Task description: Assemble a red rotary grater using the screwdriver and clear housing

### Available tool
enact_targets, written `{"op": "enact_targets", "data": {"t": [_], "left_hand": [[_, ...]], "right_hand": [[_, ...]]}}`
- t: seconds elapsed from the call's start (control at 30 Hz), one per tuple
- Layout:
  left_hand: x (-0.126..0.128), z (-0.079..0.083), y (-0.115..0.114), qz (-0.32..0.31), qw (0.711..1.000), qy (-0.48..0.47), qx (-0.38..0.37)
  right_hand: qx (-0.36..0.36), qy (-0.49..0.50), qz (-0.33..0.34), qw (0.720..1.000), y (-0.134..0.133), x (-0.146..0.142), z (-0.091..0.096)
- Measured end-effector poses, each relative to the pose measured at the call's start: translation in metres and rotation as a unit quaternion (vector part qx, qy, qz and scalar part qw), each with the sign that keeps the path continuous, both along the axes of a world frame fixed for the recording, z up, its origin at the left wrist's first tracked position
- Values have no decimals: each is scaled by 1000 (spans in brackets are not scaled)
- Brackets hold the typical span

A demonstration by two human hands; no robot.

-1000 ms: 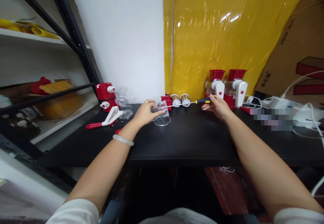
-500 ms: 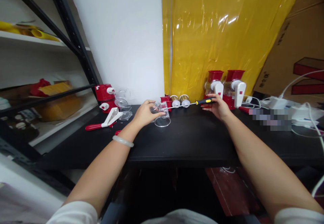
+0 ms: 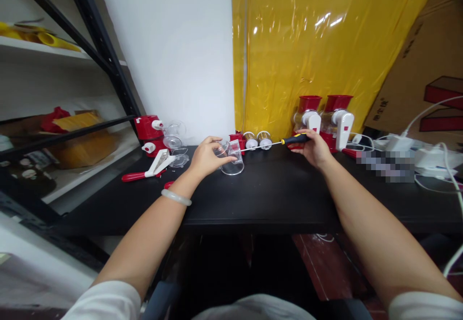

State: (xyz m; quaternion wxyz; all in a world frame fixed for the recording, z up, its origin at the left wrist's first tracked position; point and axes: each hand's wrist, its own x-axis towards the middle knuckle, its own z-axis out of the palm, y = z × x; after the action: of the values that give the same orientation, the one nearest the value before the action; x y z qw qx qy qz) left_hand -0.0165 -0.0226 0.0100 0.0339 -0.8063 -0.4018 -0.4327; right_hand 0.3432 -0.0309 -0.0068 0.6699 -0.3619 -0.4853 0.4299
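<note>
My left hand [image 3: 211, 158] is closed around a clear plastic housing [image 3: 233, 166] with a round rim, held just over the black table. In my right hand [image 3: 314, 147] is a screwdriver [image 3: 293, 139] with a black and yellow handle, gripped by the handle. Its metal shaft points left, and the tip meets the upper part of the housing; the exact contact is too small to make out. Behind the housing stand a red plastic part [image 3: 238, 141] and two metal grater drums [image 3: 257, 140] with white ends.
Two red and white rotary graters [image 3: 338, 122] stand at the back right, beside white cables and chargers [image 3: 398, 142]. At left on the black table [image 3: 260, 199] are red housings [image 3: 149, 134], clear parts [image 3: 175, 141] and a white crank with a red handle [image 3: 144, 173]. A shelf [image 3: 72, 180] borders the left.
The screwdriver handle has turned in my right hand, its yellow patch no longer showing. My left hand still holds the clear housing, now tilted slightly differently. The view has shifted a little.
</note>
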Motion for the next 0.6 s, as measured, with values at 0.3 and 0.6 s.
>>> {"op": "enact_targets", "data": {"t": [0.3,0.6], "left_hand": [[1,1,-1,-3,999,-16,30],[2,0,-1,-7,999,-6,40]], "right_hand": [[23,-66,-85,994,5,-2,-4],[14,6,-18,1000,1,1,0]]}}
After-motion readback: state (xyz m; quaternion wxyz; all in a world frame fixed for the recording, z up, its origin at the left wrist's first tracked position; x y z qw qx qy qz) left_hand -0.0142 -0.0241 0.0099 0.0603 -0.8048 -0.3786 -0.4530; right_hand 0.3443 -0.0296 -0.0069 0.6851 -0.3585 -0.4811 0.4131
